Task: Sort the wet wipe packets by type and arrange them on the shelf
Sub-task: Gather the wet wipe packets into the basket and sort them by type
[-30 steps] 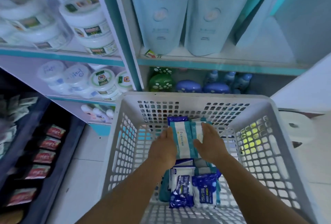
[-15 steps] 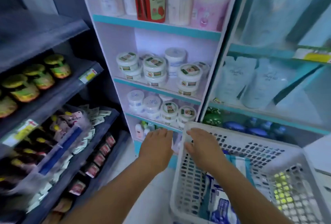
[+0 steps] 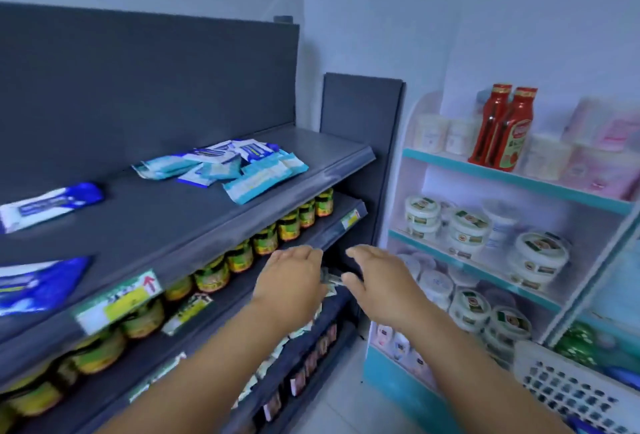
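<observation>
On the grey shelf [image 3: 173, 222], teal-and-white wipe packets [image 3: 221, 166] lie heaped — both hands empty, fingers relaxed.

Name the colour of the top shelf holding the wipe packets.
Dark grey top shelf, seen in the head view.

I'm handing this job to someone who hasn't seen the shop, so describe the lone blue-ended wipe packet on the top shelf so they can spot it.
Find the dark grey shelf unit on the left and look at its top board. Left of the mixed pile of teal packets lies the single packet, by itself. It is white with a dark blue right end, unlike the pale teal ones.
</observation>
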{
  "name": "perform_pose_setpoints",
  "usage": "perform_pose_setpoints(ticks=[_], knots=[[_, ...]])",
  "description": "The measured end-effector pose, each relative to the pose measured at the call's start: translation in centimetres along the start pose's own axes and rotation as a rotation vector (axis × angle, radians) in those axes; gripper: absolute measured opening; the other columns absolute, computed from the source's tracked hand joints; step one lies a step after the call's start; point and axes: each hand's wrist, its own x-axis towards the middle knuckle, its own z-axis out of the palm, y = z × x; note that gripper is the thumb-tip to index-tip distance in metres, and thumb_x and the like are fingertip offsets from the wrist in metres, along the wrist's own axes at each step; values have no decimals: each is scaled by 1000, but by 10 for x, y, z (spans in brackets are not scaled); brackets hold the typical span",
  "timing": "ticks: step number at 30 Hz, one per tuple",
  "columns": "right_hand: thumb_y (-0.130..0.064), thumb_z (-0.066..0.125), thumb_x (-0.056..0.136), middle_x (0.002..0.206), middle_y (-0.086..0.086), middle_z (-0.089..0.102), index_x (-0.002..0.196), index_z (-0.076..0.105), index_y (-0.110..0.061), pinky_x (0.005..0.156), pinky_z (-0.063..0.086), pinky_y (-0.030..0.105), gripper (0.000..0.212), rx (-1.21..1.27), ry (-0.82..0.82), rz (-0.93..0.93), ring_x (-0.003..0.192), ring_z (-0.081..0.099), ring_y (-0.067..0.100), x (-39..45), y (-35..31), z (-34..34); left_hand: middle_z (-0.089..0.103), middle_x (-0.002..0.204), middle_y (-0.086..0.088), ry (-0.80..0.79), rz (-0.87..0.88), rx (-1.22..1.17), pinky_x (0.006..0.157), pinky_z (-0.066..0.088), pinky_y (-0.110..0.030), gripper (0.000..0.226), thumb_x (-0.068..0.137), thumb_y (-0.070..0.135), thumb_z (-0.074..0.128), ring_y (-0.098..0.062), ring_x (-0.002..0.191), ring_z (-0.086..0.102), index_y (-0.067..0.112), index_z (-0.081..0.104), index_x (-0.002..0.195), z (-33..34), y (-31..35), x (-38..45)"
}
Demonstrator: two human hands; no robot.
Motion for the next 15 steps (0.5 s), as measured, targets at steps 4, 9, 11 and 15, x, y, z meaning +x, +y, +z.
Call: perform_pose_setpoints(ticks=[4, 9, 11, 15], knots=[[-38, 40, 100, 151, -1, 33, 146, 32, -17, 114, 24, 33, 51, 29, -2, -104, 139, 28, 19, 32, -72, -4, 45, 139, 0, 48, -117, 35, 106, 28, -32, 50, 93, 44, 47, -21, 129, 42, 19, 39, 136, -34, -64, -30], [-37, 42, 99, 150, -1, 36, 145, 33, -19, 114, 26, 34, 51, 23, 3, -214, 138, 31, 17, 62, -143, -5, 39, 146, 0, 115, -257, 56, 110, 25, -32, 54, 95, 41, 43, -19, 134, 37, 18, 33, 143, -59, -128, -62], [-37, 41, 99, 151, -3, 33, 146, 32, -20, 114, 25, 33, 51, 25, -16, -251, 139, 30, 16, 72, -165, -6, 36, 149, 0, 117, -326, 54, 111, 24, -32, 57, 95, 40, 43, -19, 136, 34, 18, 30, 146, -65, -149, -72], [-37, 40, 100, 151, -4, 33, 146, 33, -20, 113, 25, 31, 49, 14, -36, -332, 139, 30, 16, 90, -197, 1, 34, 150, 0, 83, -440, 78, 112, 23, -33, 56, 97, 40, 41, -19, 137, 33, 18, 28, 147, -71, -187, -93]])
